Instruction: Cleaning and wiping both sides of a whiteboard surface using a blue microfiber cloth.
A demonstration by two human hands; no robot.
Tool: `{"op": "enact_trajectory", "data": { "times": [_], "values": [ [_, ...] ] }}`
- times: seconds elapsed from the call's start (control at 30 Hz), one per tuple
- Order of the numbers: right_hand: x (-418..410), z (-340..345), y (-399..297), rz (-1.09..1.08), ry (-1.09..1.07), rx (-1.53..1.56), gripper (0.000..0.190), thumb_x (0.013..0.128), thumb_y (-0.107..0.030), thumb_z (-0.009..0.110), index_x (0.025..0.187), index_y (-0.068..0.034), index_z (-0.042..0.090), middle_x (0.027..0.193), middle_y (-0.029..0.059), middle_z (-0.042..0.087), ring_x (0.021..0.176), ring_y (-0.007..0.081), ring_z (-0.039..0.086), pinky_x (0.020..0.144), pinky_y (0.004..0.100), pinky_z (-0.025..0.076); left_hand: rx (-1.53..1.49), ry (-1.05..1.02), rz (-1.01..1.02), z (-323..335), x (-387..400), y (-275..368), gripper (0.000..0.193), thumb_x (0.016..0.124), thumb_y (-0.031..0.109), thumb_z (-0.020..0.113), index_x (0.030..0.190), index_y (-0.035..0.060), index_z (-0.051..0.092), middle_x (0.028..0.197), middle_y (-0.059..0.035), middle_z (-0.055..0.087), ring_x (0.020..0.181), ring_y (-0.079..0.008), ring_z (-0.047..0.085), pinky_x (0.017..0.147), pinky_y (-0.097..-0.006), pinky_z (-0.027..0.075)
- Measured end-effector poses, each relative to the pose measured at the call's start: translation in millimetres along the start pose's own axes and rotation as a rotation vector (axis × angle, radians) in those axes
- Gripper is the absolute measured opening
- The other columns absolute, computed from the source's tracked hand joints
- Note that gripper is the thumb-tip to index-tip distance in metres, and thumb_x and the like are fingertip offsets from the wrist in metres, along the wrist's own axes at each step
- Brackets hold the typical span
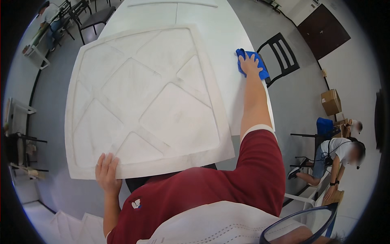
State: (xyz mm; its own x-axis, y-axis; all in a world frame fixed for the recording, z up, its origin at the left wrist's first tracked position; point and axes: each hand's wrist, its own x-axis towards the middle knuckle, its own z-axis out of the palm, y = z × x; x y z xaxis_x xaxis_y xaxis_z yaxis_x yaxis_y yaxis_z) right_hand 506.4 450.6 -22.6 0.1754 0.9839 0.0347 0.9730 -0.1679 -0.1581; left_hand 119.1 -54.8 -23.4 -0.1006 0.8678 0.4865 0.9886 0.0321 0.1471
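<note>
A large, pale, square panel with molded diagonal ridges [122,82] lies over a white table [213,27], its near edge close to my body. My left hand [108,170] rests on the panel's near left corner, fingers on its upper face; whether the thumb grips beneath is hidden. Off to the right, my right hand [250,64] presses with spread fingers on a crumpled blue cloth [264,73] at the table's right edge. Faint grey smudges mark the panel's surface.
A black chair [281,55] stands against the table's right side, and another chair [97,18] is beyond its far left. Co-workers are at the right [338,149] and far left [51,15]. A cardboard box [331,102] sits by the right wall.
</note>
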Motion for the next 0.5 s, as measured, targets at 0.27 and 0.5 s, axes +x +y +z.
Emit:
{"op": "enact_trajectory", "data": {
  "times": [0.27,0.5],
  "values": [
    [-20,-5,19,-0.132,-0.047,-0.074,0.059,0.087,-0.053,0.033,0.138,-0.023,0.03,0.147,0.0053,0.015,0.135,0.0292,0.014,0.102,0.0622,0.011,0.007,0.001,0.011,2,7,3,0.024,0.074,0.007,0.056,0.097,0.0048,0.061,0.109,-0.0121,0.059,0.104,-0.0368,0.053,0.085,-0.0419,0.043],
    [-92,-5,41,-0.265,-0.056,-0.104,0.061,0.086,-0.053,0.034,0.137,-0.02,0.033,0.148,0.0049,0.014,0.135,0.0287,0.013,0.102,0.0613,0.012,0.009,0.035,0.003,1,2,3,0.028,0.072,0.005,0.056,0.099,0.006,0.062,0.111,-0.0103,0.059,0.107,-0.0348,0.052,0.085,-0.0403,0.043]
  ]
}}
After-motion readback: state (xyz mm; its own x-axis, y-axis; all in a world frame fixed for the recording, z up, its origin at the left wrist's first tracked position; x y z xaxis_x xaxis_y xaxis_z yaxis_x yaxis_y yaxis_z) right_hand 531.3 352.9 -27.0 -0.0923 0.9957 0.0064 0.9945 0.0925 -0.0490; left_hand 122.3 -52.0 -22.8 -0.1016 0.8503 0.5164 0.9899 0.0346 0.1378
